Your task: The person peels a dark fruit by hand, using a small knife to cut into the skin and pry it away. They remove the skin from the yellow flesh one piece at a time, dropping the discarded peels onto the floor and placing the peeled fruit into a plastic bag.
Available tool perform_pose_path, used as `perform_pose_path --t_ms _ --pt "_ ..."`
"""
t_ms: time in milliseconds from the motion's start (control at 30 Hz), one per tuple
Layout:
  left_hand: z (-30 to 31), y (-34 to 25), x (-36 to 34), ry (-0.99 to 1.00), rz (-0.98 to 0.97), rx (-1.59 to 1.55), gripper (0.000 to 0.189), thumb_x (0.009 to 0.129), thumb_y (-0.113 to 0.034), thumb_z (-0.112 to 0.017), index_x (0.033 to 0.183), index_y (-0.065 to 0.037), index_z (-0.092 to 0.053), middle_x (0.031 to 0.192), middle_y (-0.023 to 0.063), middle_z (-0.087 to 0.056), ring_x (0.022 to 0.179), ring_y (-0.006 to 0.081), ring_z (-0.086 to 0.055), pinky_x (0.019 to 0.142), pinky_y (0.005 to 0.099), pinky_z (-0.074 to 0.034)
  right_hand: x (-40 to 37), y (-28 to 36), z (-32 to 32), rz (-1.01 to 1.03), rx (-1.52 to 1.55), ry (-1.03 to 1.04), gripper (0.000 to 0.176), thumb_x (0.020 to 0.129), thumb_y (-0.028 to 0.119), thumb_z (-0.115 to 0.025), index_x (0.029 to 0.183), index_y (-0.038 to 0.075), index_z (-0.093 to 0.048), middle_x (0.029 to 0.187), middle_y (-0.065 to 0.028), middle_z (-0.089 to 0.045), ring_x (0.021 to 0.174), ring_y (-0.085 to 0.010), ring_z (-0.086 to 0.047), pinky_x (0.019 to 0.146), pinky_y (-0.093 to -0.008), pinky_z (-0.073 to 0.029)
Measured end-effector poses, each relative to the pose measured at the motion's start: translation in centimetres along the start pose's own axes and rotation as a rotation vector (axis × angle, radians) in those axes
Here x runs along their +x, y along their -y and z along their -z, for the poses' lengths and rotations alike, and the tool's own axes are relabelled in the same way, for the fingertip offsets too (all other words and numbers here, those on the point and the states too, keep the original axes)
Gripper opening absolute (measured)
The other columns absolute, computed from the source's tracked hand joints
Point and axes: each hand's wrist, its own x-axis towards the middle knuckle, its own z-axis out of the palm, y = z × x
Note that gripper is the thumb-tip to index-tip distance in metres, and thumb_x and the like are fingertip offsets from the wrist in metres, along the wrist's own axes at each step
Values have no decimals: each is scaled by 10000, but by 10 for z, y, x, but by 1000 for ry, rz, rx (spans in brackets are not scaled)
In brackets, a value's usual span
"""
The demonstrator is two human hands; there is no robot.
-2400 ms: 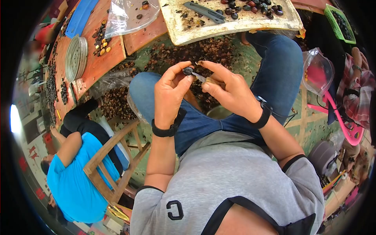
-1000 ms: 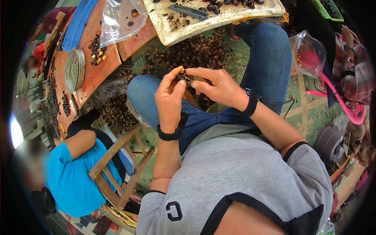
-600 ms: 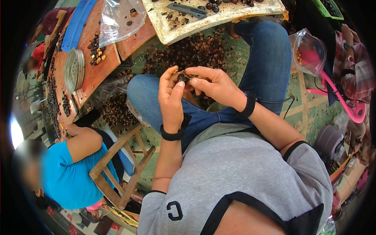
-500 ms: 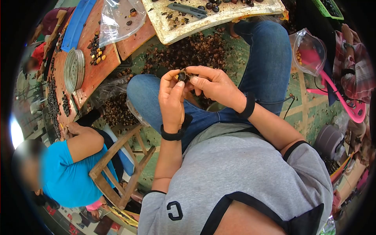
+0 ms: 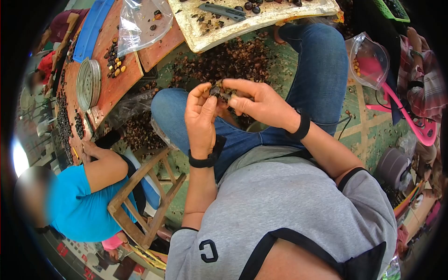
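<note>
Desk: Report the left of the view first

Operator: I note a person in a blue shirt (image 5: 70, 205) beside a wooden stool (image 5: 140, 196). Above them a red worktop (image 5: 126, 77) carries a round metal sieve (image 5: 88, 77) and a clear bag (image 5: 140, 23)

Desk: And the hands?

Operator: I see both raised over the lap, between the knees. The left hand (image 5: 200, 121) pinches a dark nut (image 5: 215, 90) between thumb and forefinger. The right hand (image 5: 259, 102) meets it from the other side, its fingers (image 5: 242, 85) curled and pressed together, tips touching the nut. I cannot tell whether anything else lies in that grip

Desk: Surroundings to the right?

Operator: Shell litter (image 5: 224, 60) covers the floor beyond the hands. A white board (image 5: 289, 14) above it holds a grey knife (image 5: 219, 10). At far right I record a clear pouch (image 5: 371, 63)
</note>
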Motion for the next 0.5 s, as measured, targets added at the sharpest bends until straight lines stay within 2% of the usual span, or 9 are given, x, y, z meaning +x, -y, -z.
perform_pose_path --t_ms 67,200,267,400,467,500 --pt "10 2 0 55 8 55 275 960 -62 -538 1228 -2 -534 1048 78 -628 851 109 -614 732 238 -513 0 3 4 -7 -196 102 414 911 156 -602 1282 -17 -545 809 -68 -671 719 -101 -615 635 -255 -501" --pt "11 1 -2 66 -4 107 265 956 -53 -542 1216 -2 -544 1012 71 -636 849 109 -616 734 236 -512 0 4 7 -59 -199 129 408 902 154 -610 1270 -15 -557 818 -94 -678 725 -101 -621 650 -259 -504" --pt "15 1 -3 120 12 153 281 948 -54 -553 1221 9 -538 1062 70 -626 935 141 -618 859 294 -526 1 -9 4 104 -174 44 388 903 153 -610 1253 -11 -574 818 -88 -679 729 -102 -626 649 -257 -503" --pt "13 4 -2 93 16 180 288 950 -56 -550 1229 7 -525 1076 79 -625 924 144 -621 859 294 -525 2 -12 3 105 -198 45 363 915 153 -598 1235 -18 -586 812 -64 -671 717 -92 -611 646 -248 -499" --pt "6 4 -2 46 32 -32 293 954 -56 -547 1240 -3 -510 1063 99 -631 872 131 -624 795 277 -541 1 -9 0 -57 27 41 363 932 155 -579 1245 -28 -575 824 -44 -662 719 -81 -596 652 -240 -494" --pt "8 3 -2 46 32 -33 293 954 -56 -547 1240 -3 -510 1063 99 -631 872 131 -624 795 277 -541 0 -8 -1 -58 27 42 363 932 155 -579 1245 -28 -575 824 -44 -662 719 -81 -596 652 -240 -494"
